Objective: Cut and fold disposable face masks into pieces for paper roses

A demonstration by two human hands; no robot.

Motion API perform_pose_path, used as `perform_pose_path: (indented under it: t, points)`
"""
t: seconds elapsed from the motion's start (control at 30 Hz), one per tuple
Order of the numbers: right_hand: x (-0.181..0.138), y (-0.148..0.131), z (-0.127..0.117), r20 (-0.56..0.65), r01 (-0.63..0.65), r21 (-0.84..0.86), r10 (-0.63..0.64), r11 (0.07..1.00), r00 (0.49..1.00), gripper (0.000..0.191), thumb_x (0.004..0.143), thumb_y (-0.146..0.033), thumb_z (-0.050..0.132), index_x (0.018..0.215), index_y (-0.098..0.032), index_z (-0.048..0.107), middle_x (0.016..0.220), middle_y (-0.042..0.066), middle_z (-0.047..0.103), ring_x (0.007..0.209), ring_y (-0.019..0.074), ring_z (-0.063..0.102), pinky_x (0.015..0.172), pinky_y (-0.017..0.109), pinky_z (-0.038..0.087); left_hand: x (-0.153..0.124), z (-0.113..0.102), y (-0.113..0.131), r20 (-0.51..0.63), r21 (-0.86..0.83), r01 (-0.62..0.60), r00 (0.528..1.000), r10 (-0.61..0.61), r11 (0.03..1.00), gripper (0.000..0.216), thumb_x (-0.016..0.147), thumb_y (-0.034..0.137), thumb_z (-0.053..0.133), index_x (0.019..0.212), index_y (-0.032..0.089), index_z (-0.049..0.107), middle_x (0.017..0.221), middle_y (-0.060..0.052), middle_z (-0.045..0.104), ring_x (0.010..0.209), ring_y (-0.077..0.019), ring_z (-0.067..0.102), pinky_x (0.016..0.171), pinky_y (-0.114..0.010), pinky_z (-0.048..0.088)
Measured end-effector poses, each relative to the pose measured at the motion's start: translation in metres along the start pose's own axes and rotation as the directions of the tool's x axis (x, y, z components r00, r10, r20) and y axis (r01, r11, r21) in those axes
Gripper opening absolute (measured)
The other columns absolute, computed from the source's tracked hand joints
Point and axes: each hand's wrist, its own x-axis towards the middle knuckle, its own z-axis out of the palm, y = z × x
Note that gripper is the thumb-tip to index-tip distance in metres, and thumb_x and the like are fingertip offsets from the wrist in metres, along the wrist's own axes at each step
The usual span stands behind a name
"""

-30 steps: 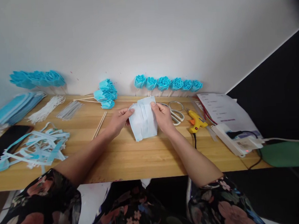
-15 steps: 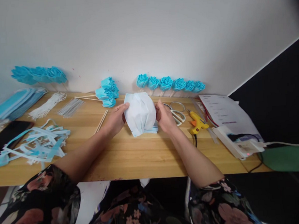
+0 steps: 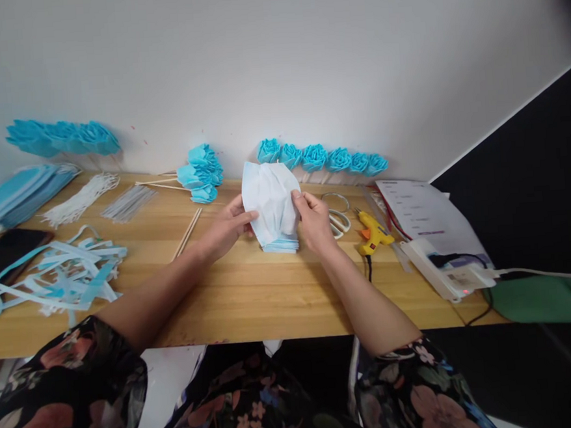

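Observation:
Between my hands is a face mask (image 3: 272,198), its pale inner side toward me and its cloth spread and creased. My left hand (image 3: 234,223) pinches its left edge, thumb in front and fingers behind. On the opposite edge, my right hand (image 3: 312,217) grips the cloth between thumb and fingers. Below the lower edge of the mask, a small stack of blue pieces (image 3: 282,245) shows on the wooden table (image 3: 252,301). Scissors (image 3: 339,223) lie just right of my right hand, partly hidden by it.
Blue cloth flowers on sticks (image 3: 313,156) line the wall, with more flowers (image 3: 199,174) at left. A yellow glue gun (image 3: 375,232), a power strip (image 3: 436,272) and a paper sheet (image 3: 427,217) lie right. Cut strips (image 3: 81,270), a phone (image 3: 9,256) and masks (image 3: 20,193) lie left.
The mask has been raised slightly and tilted, uncovering more of the blue stack beneath it. My right thumb has come onto its front, and my left hand grips lower on its edge.

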Motion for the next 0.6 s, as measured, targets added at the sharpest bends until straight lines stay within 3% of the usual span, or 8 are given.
perform_pose_path:
  t: [0.33, 0.6]
  points:
    - [0.0022, -0.0036, -0.0026, -0.131, 0.055, 0.025, -0.052, 0.998, 0.990, 0.051, 0.083, -0.068, 0.062, 0.067, -0.023, 0.047, 0.063, -0.004, 0.038, 0.061, 0.0120, 0.037, 0.056, 0.025, 0.033, 0.0017, 0.0006, 0.0059, -0.039, -0.002, -0.082, 0.996, 0.082, 0.997, 0.041, 0.069, 0.024, 0.075, 0.108, 0.020, 0.064, 0.086, -0.001, 0.063, 0.062, -0.0102, 0.053, 0.048, -0.022, 0.038]
    - [0.0023, -0.0055, -0.0002, 0.117, -0.049, 0.189, 0.027, 0.981, 0.993, 0.045, 0.081, -0.069, 0.064, 0.087, -0.024, 0.066, 0.082, 0.003, 0.063, 0.073, 0.0171, 0.057, 0.056, 0.027, 0.046, 0.0035, 0.0004, 0.0075, -0.071, -0.056, -0.137, 0.989, 0.133, 0.989, 0.043, 0.073, 0.023, 0.073, 0.114, 0.023, 0.062, 0.091, -0.001, 0.062, 0.063, -0.0097, 0.051, 0.049, -0.021, 0.038]
